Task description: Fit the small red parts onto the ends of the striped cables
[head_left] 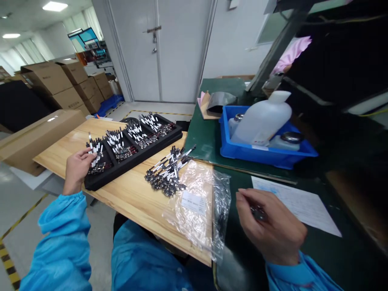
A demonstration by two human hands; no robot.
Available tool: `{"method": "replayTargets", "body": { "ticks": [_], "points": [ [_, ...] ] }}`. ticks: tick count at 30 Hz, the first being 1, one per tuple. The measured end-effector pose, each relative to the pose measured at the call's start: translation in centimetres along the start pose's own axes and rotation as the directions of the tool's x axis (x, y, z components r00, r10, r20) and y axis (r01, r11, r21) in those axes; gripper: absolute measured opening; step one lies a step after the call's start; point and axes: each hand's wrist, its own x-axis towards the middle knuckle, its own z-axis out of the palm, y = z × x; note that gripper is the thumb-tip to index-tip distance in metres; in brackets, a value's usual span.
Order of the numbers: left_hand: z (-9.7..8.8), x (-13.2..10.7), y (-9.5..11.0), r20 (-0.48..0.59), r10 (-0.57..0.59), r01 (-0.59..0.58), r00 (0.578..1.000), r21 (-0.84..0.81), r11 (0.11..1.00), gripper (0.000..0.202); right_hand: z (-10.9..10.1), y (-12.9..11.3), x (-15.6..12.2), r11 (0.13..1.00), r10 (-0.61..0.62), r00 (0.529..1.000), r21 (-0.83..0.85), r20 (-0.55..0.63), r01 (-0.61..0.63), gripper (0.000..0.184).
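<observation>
Slim circuit strips [97, 161] filled the four compartments of a black tray [121, 165] on the table [127, 198]. The left hand [77, 167] had its fingertips at those in the leftmost; whether its grip held one could not be told. The step seemed to be handling that cluster, calling next for a light pinch. The right hand [271, 222] curled around a small dark item [258, 212]. A loose pile [165, 178] lay by a clear bag [190, 226]; a blue bin [257, 157] held a white bottle [263, 119] and jars [286, 141].
</observation>
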Motion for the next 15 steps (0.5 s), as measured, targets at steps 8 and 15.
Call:
{"method": "replayTargets", "body": {
  "ticks": [8,15],
  "points": [
    [-2.5,-0.9,-0.9,-0.032,0.051,-0.032,0.998,0.432,0.901,0.040,0.1,0.2,-0.1,0.999,0.042,0.999,-0.008,0.019,-0.042,0.012],
    [1.6,-5.5,3.3,0.262,0.358,-0.436,0.896,0.369,0.821,0.037,0.0,0.7,-0.2,0.997,0.073,0.997,-0.013,-0.008,-0.073,0.012]
  ]
}}
